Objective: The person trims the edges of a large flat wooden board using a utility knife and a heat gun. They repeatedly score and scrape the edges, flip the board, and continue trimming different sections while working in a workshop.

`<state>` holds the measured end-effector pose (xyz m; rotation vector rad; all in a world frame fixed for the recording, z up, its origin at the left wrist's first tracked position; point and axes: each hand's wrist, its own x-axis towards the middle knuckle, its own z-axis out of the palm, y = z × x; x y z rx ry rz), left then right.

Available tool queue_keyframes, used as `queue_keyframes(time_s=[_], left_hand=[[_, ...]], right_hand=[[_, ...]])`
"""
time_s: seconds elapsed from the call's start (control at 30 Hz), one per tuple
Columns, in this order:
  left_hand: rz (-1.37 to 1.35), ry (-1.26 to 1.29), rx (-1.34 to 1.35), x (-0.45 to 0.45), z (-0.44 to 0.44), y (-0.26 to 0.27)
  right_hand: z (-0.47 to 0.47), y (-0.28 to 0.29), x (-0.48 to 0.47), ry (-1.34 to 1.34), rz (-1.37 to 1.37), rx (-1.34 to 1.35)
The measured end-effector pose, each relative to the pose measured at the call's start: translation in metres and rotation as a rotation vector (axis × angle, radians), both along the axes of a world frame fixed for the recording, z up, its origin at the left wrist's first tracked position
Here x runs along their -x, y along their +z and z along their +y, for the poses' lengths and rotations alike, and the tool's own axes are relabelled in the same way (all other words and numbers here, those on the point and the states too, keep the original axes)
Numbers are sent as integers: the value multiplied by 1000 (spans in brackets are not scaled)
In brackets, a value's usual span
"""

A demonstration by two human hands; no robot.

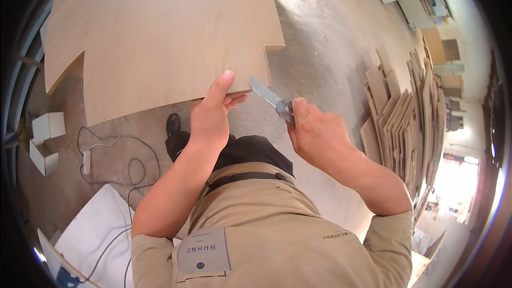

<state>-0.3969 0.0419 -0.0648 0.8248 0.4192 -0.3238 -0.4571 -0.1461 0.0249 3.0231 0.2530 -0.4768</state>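
My left hand (214, 106) grips the near edge of a large wood-grain board (176, 44), thumb on top and fingers underneath. My right hand (320, 130) is closed on the handle of a utility knife (285, 110) with a wide, long blade. The blade points up and left, and its tip is at the board's near edge, just right of my left fingers; whether it touches cannot be told. A rectangular notch is cut into the board's right side near that corner. Another board (66, 48) shows at the left, under or beside the large one.
Many narrow board offcuts (400, 124) lean in a stack at the right. On the floor at the left are white boxes (48, 126), a power strip (87, 162) and looping black cable (158, 158). A white panel (96, 232) lies lower left. Cluttered equipment (420, 0) stands upper right.
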Motion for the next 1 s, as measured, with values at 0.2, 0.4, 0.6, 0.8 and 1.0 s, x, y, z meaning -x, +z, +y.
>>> queue_keyframes(time_s=[0.2, 0.4, 0.6, 0.8, 1.0], left_hand=[[25, -67, 53, 1, 9, -3], [52, -63, 70, 4, 5, 3], [67, -62, 51, 4, 5, 11], [47, -80, 57, 2, 7, 8], [10, -84, 74, 1, 7, 2]], right_hand=[[9, 5, -2, -71, 56, 10], [12, 14, -3, -124, 153, 39], [15, 21, -9, -137, 190, 53], [11, 20, -13, -129, 184, 85], [10, 17, -16, -112, 124, 90]])
